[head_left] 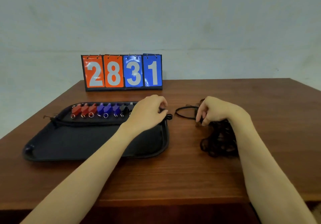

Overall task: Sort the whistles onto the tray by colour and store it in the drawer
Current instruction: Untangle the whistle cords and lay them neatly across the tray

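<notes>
A dark tray (73, 143) lies on the left of the wooden table. Along its far edge stand whistles in a row: three red whistles (84, 110), three blue whistles (107, 109), then black whistles (126, 108) partly hidden behind my left hand. My left hand (147, 112) hovers over the tray's far right corner, fingers curled on something small and dark, likely a black whistle or its cord. My right hand (213, 110) is to the right of the tray over a tangle of black cords (218, 140), fingers pinched on a cord.
A flip scoreboard (122, 72) showing 28 and 31 stands at the back of the table (173, 175) against the wall. A black cord loop (184, 113) lies between my hands. Another cord (52, 119) trails over the tray's left side.
</notes>
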